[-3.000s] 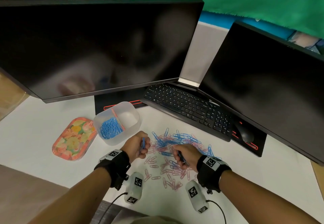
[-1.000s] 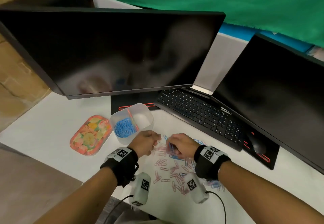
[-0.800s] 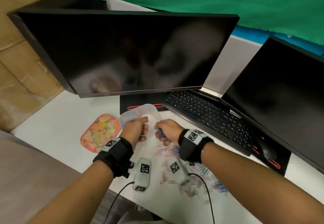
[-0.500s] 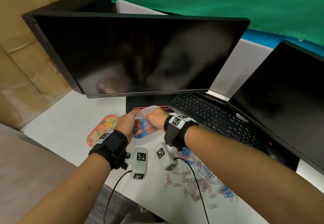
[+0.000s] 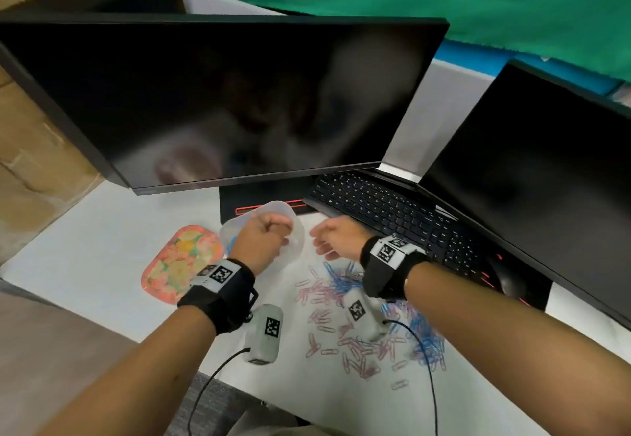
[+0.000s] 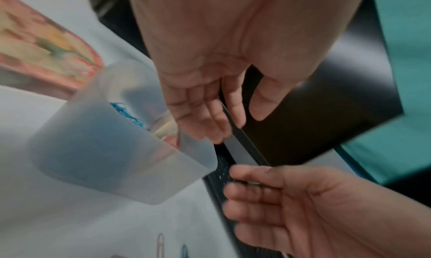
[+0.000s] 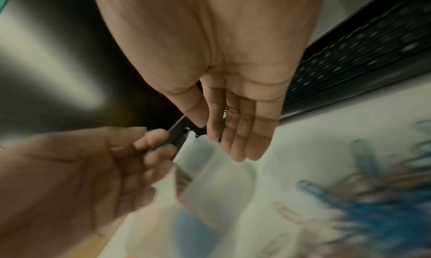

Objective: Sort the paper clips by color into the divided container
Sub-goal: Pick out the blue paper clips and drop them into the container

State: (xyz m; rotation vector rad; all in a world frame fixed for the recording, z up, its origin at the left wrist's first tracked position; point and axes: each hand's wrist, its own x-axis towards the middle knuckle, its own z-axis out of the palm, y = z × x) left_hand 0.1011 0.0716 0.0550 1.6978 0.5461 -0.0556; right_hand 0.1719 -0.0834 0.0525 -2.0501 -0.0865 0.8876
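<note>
The translucent divided container [image 5: 277, 205] stands in front of the left monitor, with blue clips [image 6: 126, 112] in its left compartment. My left hand [image 5: 269, 230] hovers over it with loosely curled fingers and nothing visible in them; the left wrist view shows the fingertips [image 6: 205, 133] at the container's [image 6: 104, 160] rim. Just right of the container, my right hand [image 5: 319, 241] is spread flat and empty, which the right wrist view [image 7: 219, 138] confirms. Loose pink clips [image 5: 321, 316] and blue clips [image 5: 423, 333] lie scattered on the white desk under my right forearm.
A floral tray [image 5: 177, 261] lies left of the container. A black keyboard [image 5: 386, 210] and a mouse [image 5: 508, 282] sit to the right under two dark monitors [image 5: 222, 94]. The left monitor's stand base [image 5: 239, 207] is right behind the container.
Both hands carried clips from the pile up to the container. The right hand now holds nothing and has drawn back to the right of the container; the left stays above it.
</note>
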